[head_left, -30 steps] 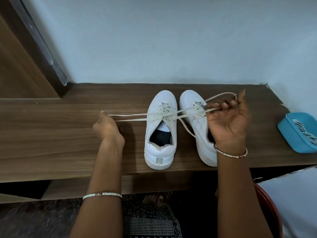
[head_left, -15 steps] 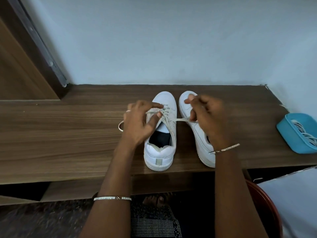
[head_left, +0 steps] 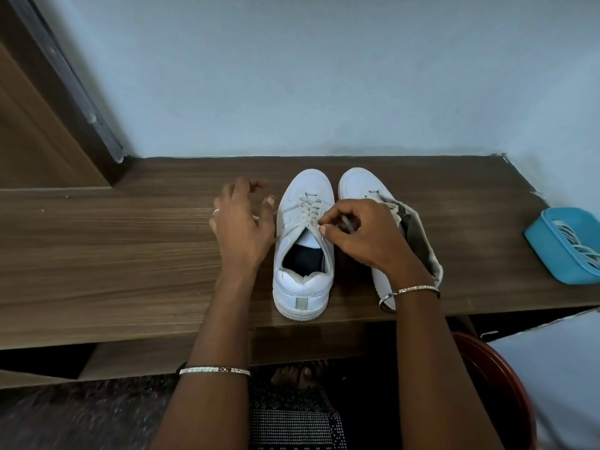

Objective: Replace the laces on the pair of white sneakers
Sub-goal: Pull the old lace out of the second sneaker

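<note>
Two white sneakers stand side by side on a wooden bench, toes toward the wall. The left sneaker has a pale lace crossed through its eyelets. My right hand pinches the lace ends at the top of that sneaker's tongue. My left hand hovers just left of the sneaker with fingers spread and relaxed, holding nothing; a lace end runs under it. The right sneaker is partly hidden by my right hand and wrist.
A blue plastic tray holding several pale laces sits at the bench's right end. A wall runs behind the bench, a wooden door frame at the far left. A red stool rim and a white surface lie at the lower right.
My left hand let go of the lace and moved left, fingers opening. My right hand shifted left from the right sneaker to the left sneaker's top eyelets, pinching the lace there.
</note>
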